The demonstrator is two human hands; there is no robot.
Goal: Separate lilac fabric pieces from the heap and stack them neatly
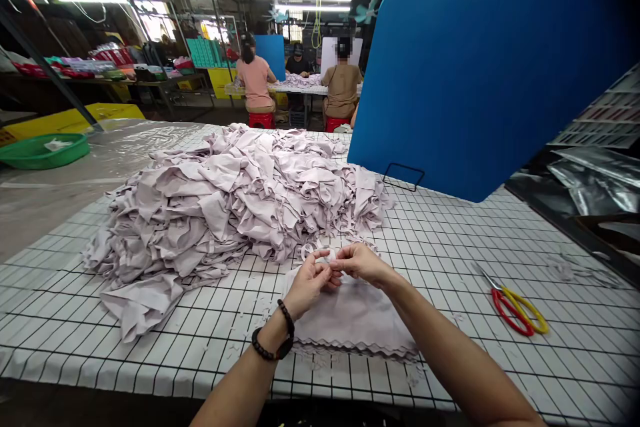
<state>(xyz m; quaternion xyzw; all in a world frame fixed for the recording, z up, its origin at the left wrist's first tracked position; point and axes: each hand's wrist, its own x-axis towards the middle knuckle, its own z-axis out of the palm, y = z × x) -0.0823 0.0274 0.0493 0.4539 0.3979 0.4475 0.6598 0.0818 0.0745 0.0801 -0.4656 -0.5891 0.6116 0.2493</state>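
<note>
Both hands meet over a flat stack of pale lilac fabric pieces (357,320) with wavy edges, near the table's front. My left hand (314,279), with dark beads at the wrist, pinches a pale fabric strip (327,255). Against it, the fingertips of my right hand (357,262) are closed on the same strip. Just beyond the hands rises a large heap of crumpled lilac fabric (240,193). To the right lie scissors (515,307) with one red and one yellow handle, apart from both hands.
A large blue panel (465,87) stands in a black wire holder (404,177) at the back right of the gridded tablecloth (445,240). A green basket (45,150) sits at far left. Small scraps surround the stack. Several people sit at a farther table.
</note>
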